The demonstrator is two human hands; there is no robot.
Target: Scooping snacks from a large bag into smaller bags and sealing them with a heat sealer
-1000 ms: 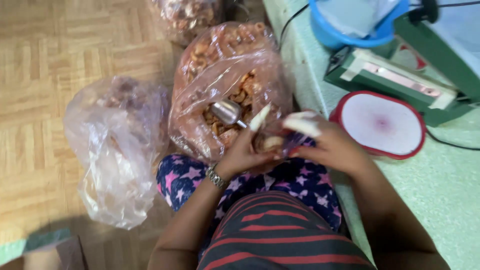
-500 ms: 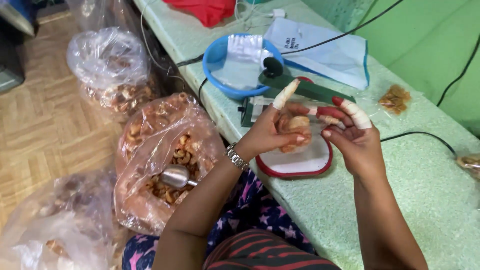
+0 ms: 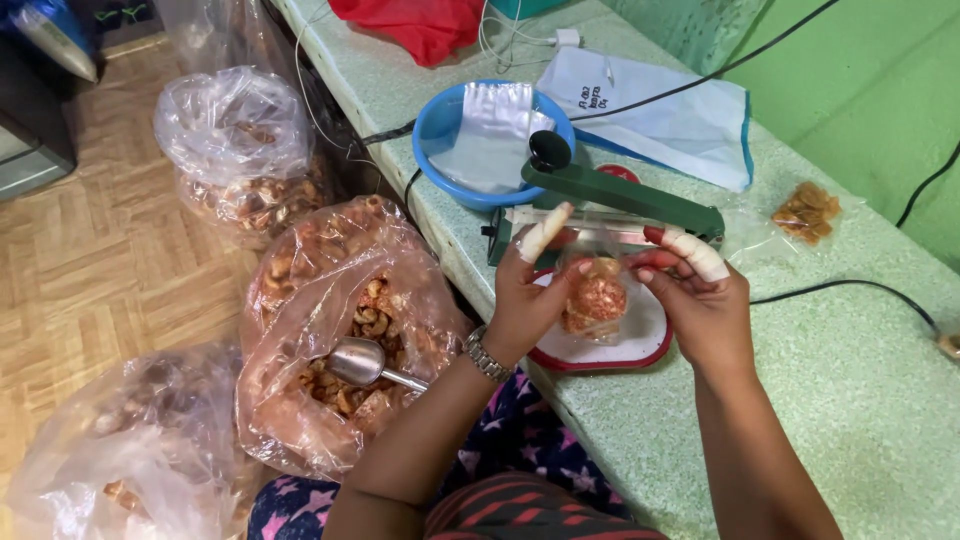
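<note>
A: Both hands have dropped since half a second ago; the small snack bag [image 3: 596, 296] now hangs lower, over the red-rimmed scale [image 3: 640, 350].

B: Grip?

A: Left hand [image 3: 527, 295] and right hand [image 3: 700, 300] pinch the bag's top edge between them, taped fingers [image 3: 545, 232] extended. Bag sits just in front of the green heat sealer [image 3: 620, 195].

B: Surroundings?

A: Blue bowl [image 3: 450, 125] holds empty bags behind the sealer. Metal scoop [image 3: 360, 362] lies in the big snack bag [image 3: 340, 350] on the floor.

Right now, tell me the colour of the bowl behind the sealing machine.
The bowl is blue, holding clear plastic bags; the head view shows it.
</note>
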